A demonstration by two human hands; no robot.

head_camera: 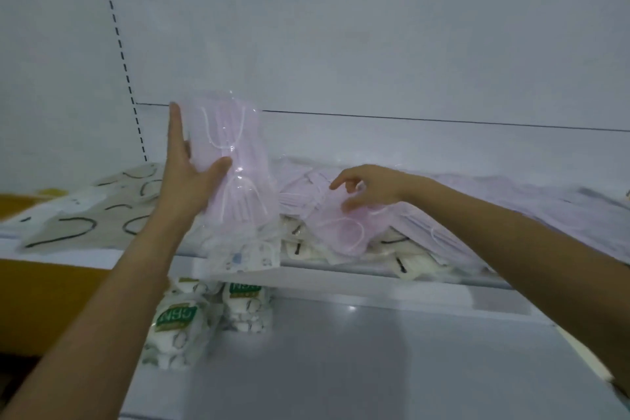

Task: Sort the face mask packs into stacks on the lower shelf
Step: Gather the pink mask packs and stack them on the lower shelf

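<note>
The left grip (pixel 191 181) holds a pink mask pack (pixel 238 160) upright, at 9 o'clock from the right grip (pixel 371 189), which touches a second pink pack (pixel 344 228) on the upper shelf (pixel 375 280), pinching or not I cannot tell, while white packs (pixel 180 327) sit on the lower shelf (pixel 341 351) at 7 o'clock.

Pale pink mask pack (pixel 235 153), beige packs (pixel 85 218) with black loops, green-labelled white packs (pixel 179 324)

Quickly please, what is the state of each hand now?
Left hand: holds a pink mask pack upright, thumb across its front.
Right hand: half curled over a second pink pack; whether it grips cannot be told.
</note>
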